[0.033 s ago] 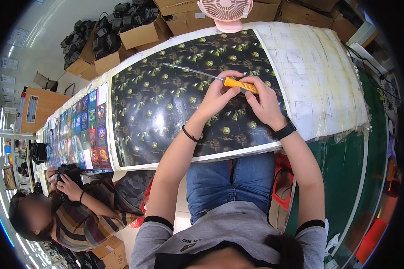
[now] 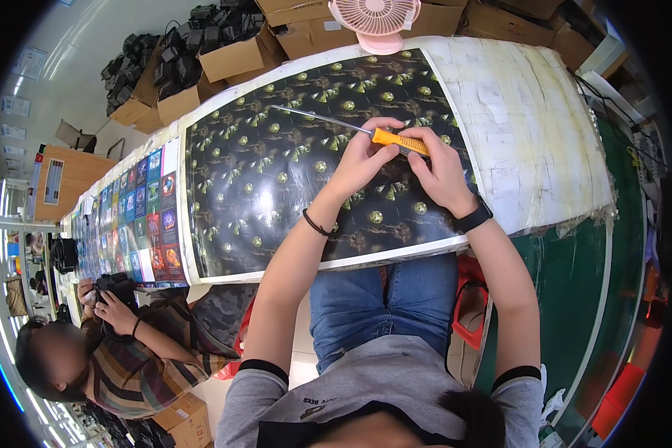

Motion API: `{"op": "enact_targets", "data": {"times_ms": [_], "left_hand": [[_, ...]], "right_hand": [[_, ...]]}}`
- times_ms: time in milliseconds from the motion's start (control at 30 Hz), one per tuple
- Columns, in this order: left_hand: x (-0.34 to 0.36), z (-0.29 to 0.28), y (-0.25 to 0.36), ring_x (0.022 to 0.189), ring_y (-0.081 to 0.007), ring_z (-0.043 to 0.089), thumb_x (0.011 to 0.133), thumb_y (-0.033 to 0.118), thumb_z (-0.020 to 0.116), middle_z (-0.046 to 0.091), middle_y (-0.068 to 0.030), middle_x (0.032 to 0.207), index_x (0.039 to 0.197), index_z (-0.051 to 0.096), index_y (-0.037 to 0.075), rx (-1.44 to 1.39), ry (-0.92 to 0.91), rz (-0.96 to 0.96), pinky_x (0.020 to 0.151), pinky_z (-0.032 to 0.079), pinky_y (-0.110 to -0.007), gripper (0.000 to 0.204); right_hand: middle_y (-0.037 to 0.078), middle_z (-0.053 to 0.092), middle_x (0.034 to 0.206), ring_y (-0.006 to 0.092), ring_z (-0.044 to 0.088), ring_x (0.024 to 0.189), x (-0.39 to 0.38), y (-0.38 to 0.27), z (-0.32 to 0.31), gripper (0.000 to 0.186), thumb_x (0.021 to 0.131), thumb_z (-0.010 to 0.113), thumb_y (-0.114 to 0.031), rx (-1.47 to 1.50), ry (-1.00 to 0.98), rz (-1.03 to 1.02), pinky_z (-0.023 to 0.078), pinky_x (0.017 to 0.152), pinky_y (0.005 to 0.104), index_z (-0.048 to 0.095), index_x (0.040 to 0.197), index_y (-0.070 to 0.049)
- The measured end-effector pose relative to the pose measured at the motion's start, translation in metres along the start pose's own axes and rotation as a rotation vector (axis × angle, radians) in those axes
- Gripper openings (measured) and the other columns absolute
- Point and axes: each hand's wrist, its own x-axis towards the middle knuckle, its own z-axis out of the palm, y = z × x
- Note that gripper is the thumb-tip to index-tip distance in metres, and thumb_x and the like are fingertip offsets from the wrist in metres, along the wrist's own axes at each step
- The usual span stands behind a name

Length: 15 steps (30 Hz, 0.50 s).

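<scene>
A screwdriver (image 2: 403,141) with a yellow handle and a long thin metal shaft is held over the table, its tip toward the far left. My left hand (image 2: 366,158) pinches the front of the handle, where the shaft begins. On the handle's rear end, the fingers of my right hand (image 2: 442,170) are closed, with the thumb below. Beneath both hands lies a black glossy sheet (image 2: 231,194) printed with yellow-green round shapes. The palm side of each hand is partly hidden.
A pink fan (image 2: 377,19) stands at the table's far edge. Behind it are cardboard boxes (image 2: 239,56), some holding black devices (image 2: 175,56). Colourful printed cards (image 2: 138,198) cover the table's left end. A seated person (image 2: 127,358) handles a black device (image 2: 118,290) there. Green surface (image 2: 552,299) lies at right.
</scene>
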Motion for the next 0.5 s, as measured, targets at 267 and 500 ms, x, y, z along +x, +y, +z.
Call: {"op": "enact_targets", "data": {"times_ms": [267, 500], "left_hand": [[0.0001, -0.0003, -0.0031, 0.094, -0.0075, 0.056, 0.089, 0.003, 0.061, 0.056, -0.0028, 0.112, 0.128, 0.051, 0.005, -0.02, -0.004, 0.022, 0.082, 0.049, -0.023, 0.04], [-0.0013, -0.0013, -0.002, 0.09, -0.0082, 0.057, 0.088, 0.004, 0.063, 0.056, -0.0036, 0.109, 0.129, 0.05, 0.006, 0.017, 0.004, 0.001, 0.08, 0.05, -0.023, 0.043]], "right_hand": [[0.016, 0.067, 0.097, 0.0342, 0.067, 0.085, -0.0002, 0.0005, 0.0008, 0.026, 0.087, 0.061, -0.011, -0.009, 0.023, -0.013, 0.053, 0.07, 0.0375, 0.057, 0.112, -0.005], [0.015, 0.067, 0.098, 0.0336, 0.068, 0.085, -0.0001, 0.0035, 0.0021, 0.027, 0.087, 0.062, -0.011, 0.021, 0.006, -0.001, 0.053, 0.071, 0.037, 0.057, 0.112, -0.006]]}}
